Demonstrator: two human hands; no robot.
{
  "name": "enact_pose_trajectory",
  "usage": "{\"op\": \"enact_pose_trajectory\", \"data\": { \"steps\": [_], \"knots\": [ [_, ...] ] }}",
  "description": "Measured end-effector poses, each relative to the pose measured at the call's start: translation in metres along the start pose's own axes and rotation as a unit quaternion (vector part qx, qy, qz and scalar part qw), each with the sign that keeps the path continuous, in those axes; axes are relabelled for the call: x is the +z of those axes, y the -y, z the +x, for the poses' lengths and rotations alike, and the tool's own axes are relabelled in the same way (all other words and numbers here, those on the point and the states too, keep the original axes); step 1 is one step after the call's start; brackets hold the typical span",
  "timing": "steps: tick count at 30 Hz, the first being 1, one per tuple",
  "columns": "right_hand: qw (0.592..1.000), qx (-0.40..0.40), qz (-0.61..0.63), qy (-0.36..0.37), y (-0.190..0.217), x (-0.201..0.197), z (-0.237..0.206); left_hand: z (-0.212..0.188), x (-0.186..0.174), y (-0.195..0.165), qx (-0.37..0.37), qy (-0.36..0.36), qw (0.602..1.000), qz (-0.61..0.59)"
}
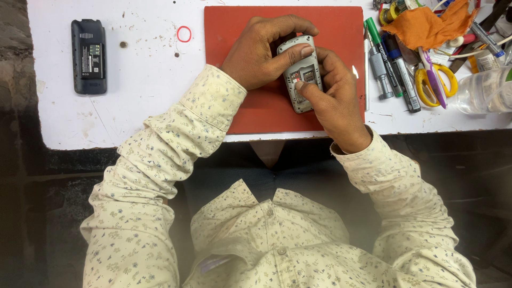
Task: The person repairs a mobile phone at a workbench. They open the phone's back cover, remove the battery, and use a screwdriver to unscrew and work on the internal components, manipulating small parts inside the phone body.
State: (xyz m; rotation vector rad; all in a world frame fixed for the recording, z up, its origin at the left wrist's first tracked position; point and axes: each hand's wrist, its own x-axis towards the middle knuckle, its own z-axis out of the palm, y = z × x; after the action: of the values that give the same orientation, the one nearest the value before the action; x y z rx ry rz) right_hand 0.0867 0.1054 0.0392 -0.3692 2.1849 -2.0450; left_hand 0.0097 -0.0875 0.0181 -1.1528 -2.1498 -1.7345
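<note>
Over the red mat [240, 37] I hold a small grey phone [302, 74] with its back cover off, the inner slots showing. My left hand [264, 53] wraps its top end, thumb across the upper edge. My right hand [333, 101] grips its lower right side, and the thumb presses on the open back. A second, dark phone [88, 56] lies back-side up and uncovered at the far left of the white table [138, 106], away from both hands.
A small red rubber ring [184, 34] lies left of the mat. Right of the mat are markers [397, 66], yellow-handled scissors [434, 80], an orange cloth [426, 24] and a clear plastic container [485, 90]. The table's front edge runs just below the mat.
</note>
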Motion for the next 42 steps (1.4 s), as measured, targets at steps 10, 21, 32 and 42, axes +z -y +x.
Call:
{"op": "enact_pose_trajectory", "data": {
  "steps": [10,21,32,42],
  "knots": [
    [1.0,0.011,0.017,0.013,-0.0007,-0.0024,-0.0009,0.0016,0.0003,-0.0005,-0.017,0.001,1.0,-0.001],
    [1.0,0.005,0.01,0.008,0.0005,-0.0013,-0.0013,0.0005,0.0003,0.0005,0.001,0.001,1.0,0.002],
    [1.0,0.012,0.0,-0.001,0.0005,-0.0004,-0.0007,-0.0005,0.0006,0.0014,0.0,0.004,1.0,0.0],
    [1.0,0.019,-0.001,0.001,0.0003,-0.0013,0.0003,-0.0007,0.0016,0.0012,-0.005,0.002,1.0,-0.001]
  ]
}}
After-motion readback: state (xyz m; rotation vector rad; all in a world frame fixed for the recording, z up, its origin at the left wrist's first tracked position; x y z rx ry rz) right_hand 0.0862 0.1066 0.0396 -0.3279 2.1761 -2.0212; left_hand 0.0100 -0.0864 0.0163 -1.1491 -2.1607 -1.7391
